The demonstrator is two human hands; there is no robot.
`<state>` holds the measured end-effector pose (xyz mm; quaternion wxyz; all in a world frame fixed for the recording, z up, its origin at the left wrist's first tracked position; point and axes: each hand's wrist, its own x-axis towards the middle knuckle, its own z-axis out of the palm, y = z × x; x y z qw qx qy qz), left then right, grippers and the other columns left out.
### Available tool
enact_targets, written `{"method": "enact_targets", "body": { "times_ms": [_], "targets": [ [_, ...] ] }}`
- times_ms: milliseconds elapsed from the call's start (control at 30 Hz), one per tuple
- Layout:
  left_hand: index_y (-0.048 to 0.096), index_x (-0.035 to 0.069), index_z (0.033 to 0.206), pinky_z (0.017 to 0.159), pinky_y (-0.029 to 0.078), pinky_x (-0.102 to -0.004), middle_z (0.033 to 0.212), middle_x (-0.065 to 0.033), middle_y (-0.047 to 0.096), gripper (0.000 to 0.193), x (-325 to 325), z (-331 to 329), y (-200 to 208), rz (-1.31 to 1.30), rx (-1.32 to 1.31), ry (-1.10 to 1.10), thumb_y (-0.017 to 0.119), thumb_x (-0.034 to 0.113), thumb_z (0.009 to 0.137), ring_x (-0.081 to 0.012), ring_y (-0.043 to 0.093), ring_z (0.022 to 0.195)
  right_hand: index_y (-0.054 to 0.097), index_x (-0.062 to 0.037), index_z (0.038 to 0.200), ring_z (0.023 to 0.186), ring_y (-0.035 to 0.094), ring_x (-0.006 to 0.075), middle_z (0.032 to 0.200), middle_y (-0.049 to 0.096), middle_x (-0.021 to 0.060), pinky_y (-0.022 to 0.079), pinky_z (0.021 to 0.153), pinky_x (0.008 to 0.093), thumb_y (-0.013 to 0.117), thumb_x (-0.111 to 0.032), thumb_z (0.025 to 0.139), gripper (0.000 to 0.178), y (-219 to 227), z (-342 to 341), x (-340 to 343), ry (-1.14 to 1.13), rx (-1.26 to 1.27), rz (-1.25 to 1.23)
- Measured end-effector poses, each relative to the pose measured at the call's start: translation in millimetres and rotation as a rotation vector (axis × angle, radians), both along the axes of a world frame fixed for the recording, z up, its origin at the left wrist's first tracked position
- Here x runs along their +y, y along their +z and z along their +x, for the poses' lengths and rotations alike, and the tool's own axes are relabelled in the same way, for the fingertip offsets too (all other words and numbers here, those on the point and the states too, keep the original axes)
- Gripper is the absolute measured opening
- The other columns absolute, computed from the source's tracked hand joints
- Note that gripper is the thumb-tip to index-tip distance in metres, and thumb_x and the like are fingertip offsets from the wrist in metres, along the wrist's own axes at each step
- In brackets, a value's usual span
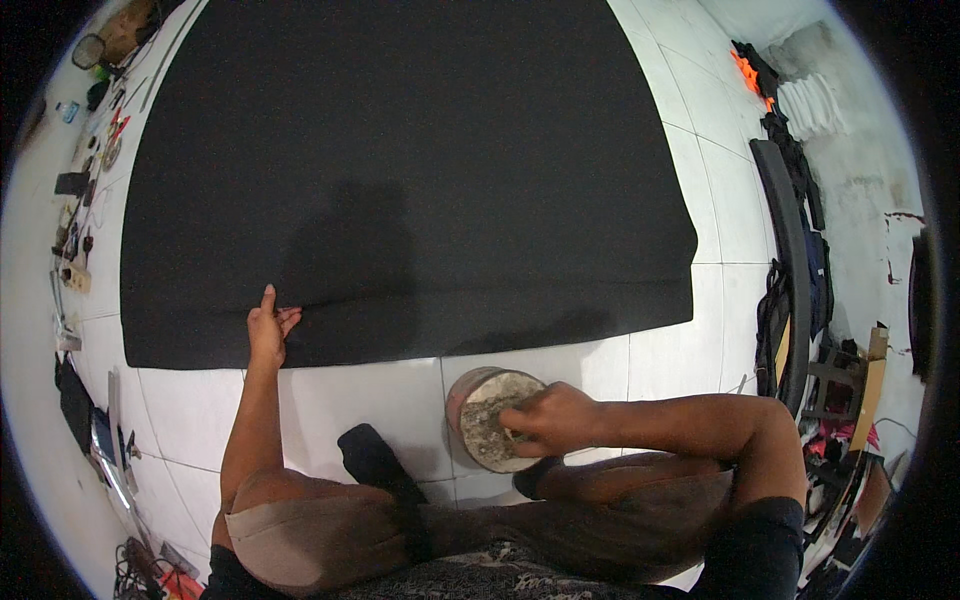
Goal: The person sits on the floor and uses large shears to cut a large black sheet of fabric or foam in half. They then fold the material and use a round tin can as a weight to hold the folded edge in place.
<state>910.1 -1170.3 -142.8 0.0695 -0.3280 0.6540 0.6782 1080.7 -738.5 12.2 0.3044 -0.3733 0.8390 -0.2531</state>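
A large black sheet (400,170) lies spread on the white tiled floor (360,400). My left hand (268,330) rests on the sheet's near edge, fingers pressed flat on it. My right hand (548,418) reaches into a round pink tub (470,385) that stands on the floor just below the sheet's edge. The tub holds a greyish-brown paste (485,425), and my fingers are closed in it. What they hold is hidden. I am sitting on the floor with my legs and dark-socked feet (375,460) in front of me.
Small tools and odds and ends (85,170) line the floor's left edge. Dark bags, straps and a long black board (790,260) are piled along the right side. Cables lie at the lower left (140,565).
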Motion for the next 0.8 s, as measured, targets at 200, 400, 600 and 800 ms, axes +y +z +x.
{"method": "enact_targets", "body": {
  "times_ms": [200, 400, 600, 800],
  "targets": [
    [0.057, -0.007, 0.092, 0.066, 0.062, -0.0264, 0.081, -0.0165, 0.065, 0.052, 2.2, 3.2, 3.1, 0.014, -0.042, -0.070, 0.063, 0.044, 0.095, -0.0188, 0.070, 0.075, 0.049, -0.0104, 0.115, 0.068, 0.068, 0.0363, 0.069, 0.064, 0.0151, 0.055, 0.061, 0.0484, 0.069, -0.034, 0.086, 0.042, -1.2, -11.1, 5.0, 0.018, -0.119, 0.041],
    [0.058, -0.002, 0.094, 0.069, 0.060, -0.0281, 0.080, -0.0116, 0.064, 0.052, -20.9, -4.7, -11.7, 0.034, -0.056, -0.147, 0.064, 0.050, 0.093, -0.0173, 0.067, 0.072, 0.063, -0.0061, 0.104, 0.085, 0.066, 0.0221, 0.092, 0.067, 0.0082, 0.054, 0.071, 0.0364, 0.074, -0.029, 0.088, 0.030, -12.0, -60.3, 55.9, -0.231, -0.602, -0.157],
    [0.058, 0.002, 0.085, 0.058, 0.057, -0.0236, 0.075, -0.0086, 0.063, 0.051, -16.3, -3.2, 3.2, -0.080, -0.153, -0.225, 0.062, 0.052, 0.094, -0.0142, 0.065, 0.065, 0.063, -0.0011, 0.109, 0.096, 0.067, 0.0361, 0.102, 0.070, 0.0200, 0.052, 0.081, 0.0468, 0.063, -0.050, 0.091, 0.053, -58.6, -75.3, 265.0, -1.513, 0.081, 0.405],
    [0.055, 0.005, 0.081, 0.051, 0.055, -0.0222, 0.068, -0.0053, 0.061, 0.046, -20.5, -11.3, 3.0, -0.131, -0.209, -0.208, 0.060, 0.048, 0.096, -0.0129, 0.061, 0.056, 0.059, 0.0043, 0.112, 0.059, 0.060, 0.0215, 0.078, 0.063, 0.0141, 0.047, 0.049, 0.0341, 0.061, -0.065, 0.087, 0.073, -111.7, -33.0, 368.6, -2.069, -0.184, 0.287]
  ]
}}
